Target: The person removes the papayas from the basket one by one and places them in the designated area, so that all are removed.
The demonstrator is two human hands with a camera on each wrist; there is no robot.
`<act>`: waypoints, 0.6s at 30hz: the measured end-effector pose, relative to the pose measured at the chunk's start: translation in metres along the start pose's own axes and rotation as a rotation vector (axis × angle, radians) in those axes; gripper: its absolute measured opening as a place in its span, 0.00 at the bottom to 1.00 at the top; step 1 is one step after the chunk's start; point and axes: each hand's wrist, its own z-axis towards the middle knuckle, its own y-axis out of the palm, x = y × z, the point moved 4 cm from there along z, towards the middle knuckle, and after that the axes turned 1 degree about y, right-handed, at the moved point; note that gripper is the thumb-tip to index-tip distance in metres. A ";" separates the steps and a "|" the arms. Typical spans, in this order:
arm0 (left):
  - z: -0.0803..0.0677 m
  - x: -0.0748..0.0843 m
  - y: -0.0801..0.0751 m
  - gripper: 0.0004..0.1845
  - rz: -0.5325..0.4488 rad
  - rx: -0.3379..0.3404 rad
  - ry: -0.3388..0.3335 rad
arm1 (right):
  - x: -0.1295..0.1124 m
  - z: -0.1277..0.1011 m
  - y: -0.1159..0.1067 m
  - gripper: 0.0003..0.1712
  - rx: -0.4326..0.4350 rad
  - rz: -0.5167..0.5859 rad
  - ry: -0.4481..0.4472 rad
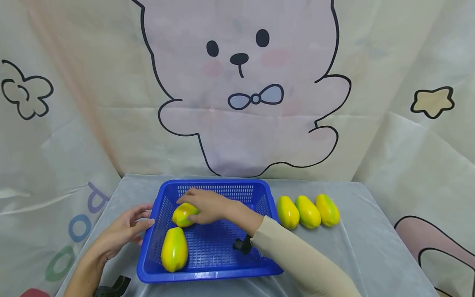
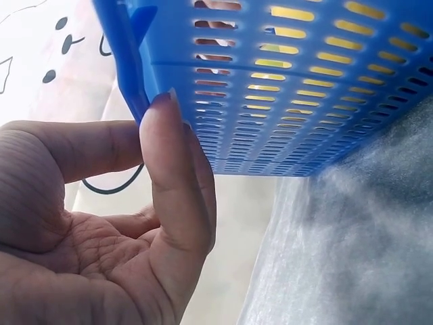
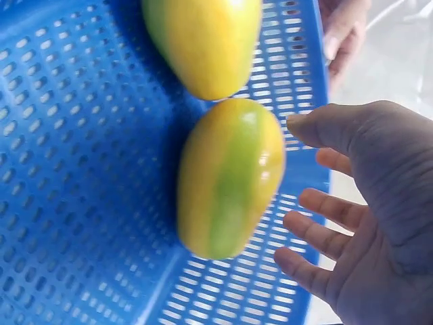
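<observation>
Yellow-green mango [image 3: 226,179] in basket [image 1: 211,247], seemingly beside right hand [image 3: 379,223].

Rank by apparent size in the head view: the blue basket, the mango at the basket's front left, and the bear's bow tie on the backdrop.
1. Blue basket, clearly largest.
2. Bow tie, wider than the mango is long.
3. Mango at the basket's front left.
The backdrop is farther away, so the bow tie's true size is unsure.

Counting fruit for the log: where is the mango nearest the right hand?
In the head view the mango lies inside the blue basket, left of centre, just behind a second mango, with the right hand beside it.
</observation>
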 end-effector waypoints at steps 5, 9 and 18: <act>0.000 -0.001 0.001 0.43 -0.009 0.001 0.003 | 0.003 0.007 0.013 0.31 0.001 -0.017 -0.015; -0.002 -0.005 0.001 0.42 -0.014 0.011 0.000 | 0.002 0.013 0.023 0.31 0.016 -0.045 -0.045; -0.002 -0.001 -0.001 0.42 0.009 0.011 0.022 | 0.003 0.019 0.031 0.32 0.018 -0.098 -0.053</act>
